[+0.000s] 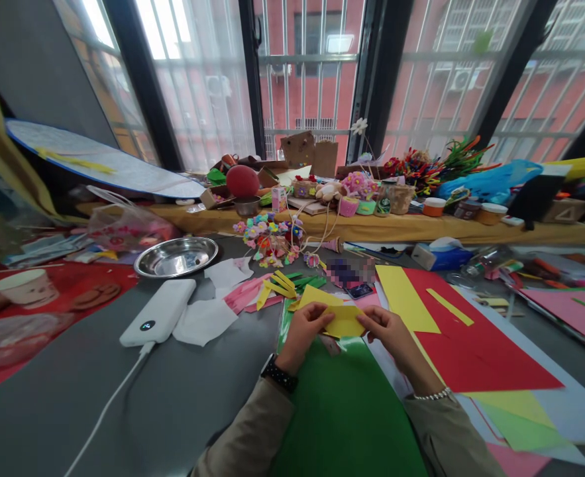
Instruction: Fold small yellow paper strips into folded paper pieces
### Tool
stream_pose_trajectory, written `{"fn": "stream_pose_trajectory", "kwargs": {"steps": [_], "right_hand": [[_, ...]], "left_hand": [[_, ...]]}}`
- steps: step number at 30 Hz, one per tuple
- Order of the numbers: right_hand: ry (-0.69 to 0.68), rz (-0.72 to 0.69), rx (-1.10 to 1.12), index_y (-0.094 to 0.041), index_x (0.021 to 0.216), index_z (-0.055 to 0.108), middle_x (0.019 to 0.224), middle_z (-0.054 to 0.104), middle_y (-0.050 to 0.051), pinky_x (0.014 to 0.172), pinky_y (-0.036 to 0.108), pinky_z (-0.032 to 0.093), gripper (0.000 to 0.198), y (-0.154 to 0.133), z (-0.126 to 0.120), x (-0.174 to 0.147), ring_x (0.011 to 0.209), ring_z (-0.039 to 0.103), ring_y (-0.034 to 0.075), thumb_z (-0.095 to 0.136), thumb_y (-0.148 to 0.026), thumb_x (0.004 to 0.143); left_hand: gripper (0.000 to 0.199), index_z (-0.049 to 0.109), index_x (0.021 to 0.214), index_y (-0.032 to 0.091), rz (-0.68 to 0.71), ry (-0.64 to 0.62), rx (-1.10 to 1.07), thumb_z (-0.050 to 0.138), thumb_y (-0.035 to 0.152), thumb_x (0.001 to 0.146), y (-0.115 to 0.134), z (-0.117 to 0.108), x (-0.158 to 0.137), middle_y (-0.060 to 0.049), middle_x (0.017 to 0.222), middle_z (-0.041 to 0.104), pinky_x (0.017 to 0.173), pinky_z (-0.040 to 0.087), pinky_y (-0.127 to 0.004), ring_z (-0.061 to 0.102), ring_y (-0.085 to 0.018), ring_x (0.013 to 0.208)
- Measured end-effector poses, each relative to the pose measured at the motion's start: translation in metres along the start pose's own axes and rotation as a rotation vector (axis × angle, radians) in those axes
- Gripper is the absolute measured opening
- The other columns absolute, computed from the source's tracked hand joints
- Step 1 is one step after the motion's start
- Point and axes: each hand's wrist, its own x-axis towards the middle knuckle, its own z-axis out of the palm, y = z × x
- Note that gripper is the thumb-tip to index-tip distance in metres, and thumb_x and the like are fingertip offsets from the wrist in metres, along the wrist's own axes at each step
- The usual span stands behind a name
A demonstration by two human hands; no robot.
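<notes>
Between my two hands is a piece of yellow paper (344,322), held just above a green sheet (352,404). My left hand (305,331) pinches its left edge between thumb and fingers. On the opposite edge, the fingers of my right hand (382,326) are closed on the same paper. More yellow paper (313,295) shows right behind it. Cut yellow strips (281,285) and green strips (308,281) lie beyond my left hand. Close to my right hand are a yellow sheet (404,298) and a red sheet (491,351).
A white power bank (158,315) with a cable lies at left, near a metal plate (177,257) and white tissues (205,322). Behind stand a bunch of colourful flowers (272,242) and a crowded window ledge (372,228). A phone (359,290) lies past my hands.
</notes>
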Motion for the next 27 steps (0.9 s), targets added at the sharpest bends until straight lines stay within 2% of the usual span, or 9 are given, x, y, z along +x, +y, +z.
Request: {"fn": "stream_pose_trajectory", "kwargs": {"steps": [7, 12, 17, 23, 27], "right_hand": [[-0.03, -0.04, 0.068, -0.017, 0.091, 0.056, 0.075, 0.057, 0.001, 0.043, 0.019, 0.04, 0.03, 0.0006, 0.0022, 0.0006, 0.051, 0.047, 0.008, 0.056, -0.03, 0.064], [-0.014, -0.033, 0.076, -0.017, 0.085, 0.06, 0.066, 0.058, -0.001, 0.046, 0.02, 0.042, 0.024, 0.002, 0.0023, 0.0014, 0.051, 0.048, 0.008, 0.057, -0.027, 0.064], [0.032, -0.044, 0.052, -0.016, 0.076, 0.063, 0.07, 0.061, 0.002, 0.05, 0.023, 0.046, 0.019, 0.0031, 0.0022, 0.001, 0.059, 0.053, 0.012, 0.057, -0.029, 0.063], [0.069, -0.08, 0.01, -0.017, 0.075, 0.064, 0.076, 0.062, 0.003, 0.053, 0.025, 0.048, 0.019, 0.0027, 0.0021, 0.0014, 0.064, 0.055, 0.015, 0.055, -0.03, 0.065], [0.076, -0.09, -0.003, -0.017, 0.074, 0.064, 0.077, 0.062, 0.003, 0.053, 0.026, 0.049, 0.019, 0.0026, 0.0029, 0.0015, 0.063, 0.056, 0.015, 0.055, -0.03, 0.065]], "left_hand": [[0.028, 0.063, 0.083, 0.014, 0.054, -0.09, 0.098, 0.063, 0.025, 0.057, 0.0032, -0.0018, -0.0018, -0.004, 0.079, 0.063, 0.051, 0.038, -0.018, 0.052, -0.011, 0.061], [0.024, 0.065, 0.081, 0.015, 0.051, -0.097, 0.111, 0.06, 0.023, 0.058, 0.0003, -0.0043, -0.0007, -0.003, 0.075, 0.063, 0.051, 0.037, -0.017, 0.051, -0.009, 0.058], [0.021, 0.065, 0.077, 0.013, 0.019, -0.123, 0.067, 0.061, 0.022, 0.058, 0.0015, -0.0044, -0.0017, -0.004, 0.073, 0.062, 0.053, 0.039, -0.017, 0.053, -0.01, 0.061], [0.034, 0.06, 0.083, 0.013, -0.044, -0.105, 0.013, 0.064, 0.033, 0.056, 0.0033, 0.0004, -0.0016, -0.005, 0.079, 0.06, 0.053, 0.045, -0.021, 0.056, -0.013, 0.065], [0.034, 0.06, 0.075, 0.011, -0.056, -0.096, 0.023, 0.06, 0.04, 0.057, -0.0017, 0.0002, 0.0015, -0.005, 0.07, 0.06, 0.051, 0.046, -0.021, 0.056, -0.012, 0.056]]}}
